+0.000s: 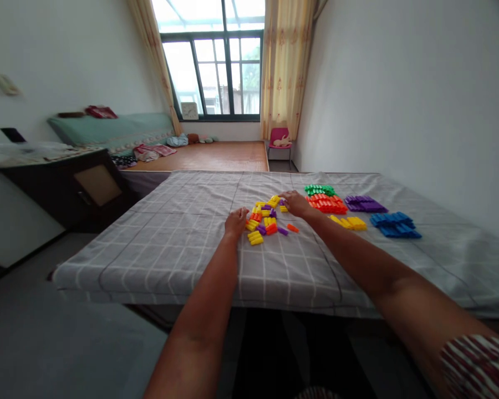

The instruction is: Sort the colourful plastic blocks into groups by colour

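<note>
A mixed heap of small ribbed plastic pieces (269,221), yellow, purple and orange, lies on the grey checked cloth (183,244). Their exact kind is too small to make out. At the heap's left edge is my left hand (235,221), its fingers apart and close beside the yellow and orange pieces. My right hand (294,203) reaches over the far right of the heap, fingers stretched out near a purple piece (281,203) and a yellow one (283,209). I see nothing held in either hand. One loose orange piece (293,228) lies below my right hand.
Right of the heap sit piles sorted by colour: green (319,190), orange-red (327,203), yellow (349,223), purple (365,203) and blue (396,225). Beyond the cloth are a bed (224,155) and a pink chair (279,134). A dark cabinet (62,183) stands left.
</note>
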Available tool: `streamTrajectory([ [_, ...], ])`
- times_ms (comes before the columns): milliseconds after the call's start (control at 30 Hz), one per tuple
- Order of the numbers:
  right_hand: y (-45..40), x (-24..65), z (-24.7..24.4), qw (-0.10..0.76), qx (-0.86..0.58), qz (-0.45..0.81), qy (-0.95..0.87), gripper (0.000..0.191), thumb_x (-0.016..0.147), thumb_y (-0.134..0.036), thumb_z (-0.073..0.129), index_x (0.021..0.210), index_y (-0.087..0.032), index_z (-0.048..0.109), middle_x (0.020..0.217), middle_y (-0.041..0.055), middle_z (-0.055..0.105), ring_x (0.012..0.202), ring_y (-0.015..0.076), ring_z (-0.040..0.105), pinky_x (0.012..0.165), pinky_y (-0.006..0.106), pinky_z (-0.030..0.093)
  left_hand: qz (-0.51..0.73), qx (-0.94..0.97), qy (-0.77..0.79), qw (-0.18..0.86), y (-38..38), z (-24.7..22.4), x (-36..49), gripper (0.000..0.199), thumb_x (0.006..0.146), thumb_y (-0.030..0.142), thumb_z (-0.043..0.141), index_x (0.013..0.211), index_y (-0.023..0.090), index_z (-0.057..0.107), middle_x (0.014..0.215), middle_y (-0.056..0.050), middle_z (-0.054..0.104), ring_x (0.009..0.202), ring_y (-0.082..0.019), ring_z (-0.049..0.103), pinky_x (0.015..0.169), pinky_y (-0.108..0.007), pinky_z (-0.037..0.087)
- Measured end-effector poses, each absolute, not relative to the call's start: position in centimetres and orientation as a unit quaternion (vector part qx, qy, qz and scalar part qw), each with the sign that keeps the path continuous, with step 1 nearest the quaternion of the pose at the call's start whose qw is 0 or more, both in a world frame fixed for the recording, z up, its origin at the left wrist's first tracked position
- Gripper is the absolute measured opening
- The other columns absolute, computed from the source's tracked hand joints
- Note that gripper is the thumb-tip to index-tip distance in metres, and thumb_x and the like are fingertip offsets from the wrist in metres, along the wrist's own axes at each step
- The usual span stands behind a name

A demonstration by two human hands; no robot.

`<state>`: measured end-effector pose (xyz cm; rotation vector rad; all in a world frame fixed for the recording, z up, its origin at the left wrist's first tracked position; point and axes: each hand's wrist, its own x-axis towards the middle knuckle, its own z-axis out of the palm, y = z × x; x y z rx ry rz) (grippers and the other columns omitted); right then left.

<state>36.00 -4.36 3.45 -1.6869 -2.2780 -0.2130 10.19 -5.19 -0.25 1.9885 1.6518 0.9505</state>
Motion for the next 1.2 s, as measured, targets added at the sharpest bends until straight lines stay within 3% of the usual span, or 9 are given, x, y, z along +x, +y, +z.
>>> streamTrajectory([
  [167, 1.1, 34.7, 3.2, 0.083, -0.608, -0.048, -0.788, 0.063, 0.076, -0.01, 0.065, 0.136, -0.024, 0.052, 0.142, 0.0085, 0.051, 0.123, 0.0229, 0.052, 0.101, 0.034, 0.042, 0.338, 0.7, 0.595, 0.205, -4.8, -0.5, 10.2, 0.046, 0.098, 0.038, 0.03, 0.106, 0.021, 0.072, 0.1, -0.006, 0.074, 0.092, -0.017, 0.066, 0.077, -0.025, 0.045],
  [333, 2.4, 34.2, 3.3, 0.041, -0.588, 0.01, -0.808, 0.046, 0.071, -0.007, 0.067, 0.114, -0.024, 0.069, 0.12, 0.0073, 0.066, 0.103, 0.0224, 0.063, 0.088, 0.029, 0.048, 0.35, 0.703, 0.584, 0.207, -4.4, -0.9, 10.3, 0.046, 0.098, 0.039, 0.031, 0.104, 0.02, 0.072, 0.098, -0.007, 0.074, 0.091, -0.019, 0.066, 0.078, -0.027, 0.046],
  [433, 1.6, 34.5, 4.5, 0.05, -0.604, -0.011, -0.796, 0.036, 0.073, -0.013, 0.067, 0.108, -0.021, 0.071, 0.115, 0.0098, 0.065, 0.095, 0.0206, 0.064, 0.082, 0.026, 0.048, 0.352, 0.704, 0.581, 0.208, -4.5, -0.8, 10.3, 0.046, 0.098, 0.038, 0.03, 0.103, 0.02, 0.072, 0.1, -0.007, 0.074, 0.092, -0.02, 0.065, 0.079, -0.028, 0.046],
  [567, -1.3, 36.6, 7.2, 0.106, -0.622, -0.053, -0.774, 0.033, 0.081, -0.033, 0.064, 0.109, -0.016, 0.068, 0.111, 0.0128, 0.065, 0.092, 0.02, 0.062, 0.08, 0.027, 0.046, 0.356, 0.701, 0.582, 0.207, -4.7, -0.5, 10.2, 0.046, 0.097, 0.038, 0.031, 0.103, 0.018, 0.073, 0.098, -0.007, 0.074, 0.092, -0.02, 0.065, 0.078, -0.028, 0.046],
  [667, -4.9, 40.1, 8.9, 0.179, -0.644, -0.025, -0.743, 0.034, 0.083, -0.044, 0.06, 0.1, -0.016, 0.069, 0.095, 0.0076, 0.069, 0.084, 0.0171, 0.062, 0.073, 0.025, 0.044, 0.358, 0.701, 0.581, 0.206, -4.7, -0.5, 10.1, 0.046, 0.096, 0.038, 0.031, 0.103, 0.018, 0.073, 0.095, -0.007, 0.074, 0.091, -0.02, 0.066, 0.077, -0.028, 0.046],
  [867, -12.7, 48.7, 8.6, 0.254, -0.733, 0.018, -0.63, 0.037, 0.08, -0.05, 0.06, 0.092, -0.016, 0.067, 0.081, 0.0048, 0.069, 0.07, 0.0141, 0.061, 0.06, 0.023, 0.042, 0.353, 0.7, 0.587, 0.201, -4.2, -0.7, 10.1, 0.047, 0.095, 0.04, 0.031, 0.103, 0.019, 0.073, 0.094, -0.007, 0.074, 0.09, -0.021, 0.066, 0.074, -0.028, 0.046],
  [1033, -16.2, 51.6, 6.5, 0.21, -0.783, 0.001, -0.586, 0.034, 0.081, -0.051, 0.059, 0.089, -0.018, 0.066, 0.074, 0.0045, 0.068, 0.064, 0.0156, 0.06, 0.056, 0.024, 0.04, 0.342, 0.701, 0.595, 0.195, -4.3, -0.5, 9.9, 0.048, 0.094, 0.041, 0.031, 0.105, 0.019, 0.072, 0.096, -0.007, 0.074, 0.091, -0.021, 0.066, 0.073, -0.028, 0.046],
  [1200, -16.6, 51.1, 5.2, 0.149, -0.8, -0.01, -0.581, 0.039, 0.077, -0.053, 0.062, 0.095, -0.018, 0.067, 0.08, 0.0064, 0.07, 0.069, 0.0178, 0.063, 0.057, 0.025, 0.039, 0.349, 0.702, 0.591, 0.189, -4.5, -0.4, 9.9, 0.048, 0.094, 0.04, 0.03, 0.104, 0.019, 0.072, 0.1, -0.007, 0.074, 0.089, -0.021, 0.066, 0.072, -0.028, 0.047],
])
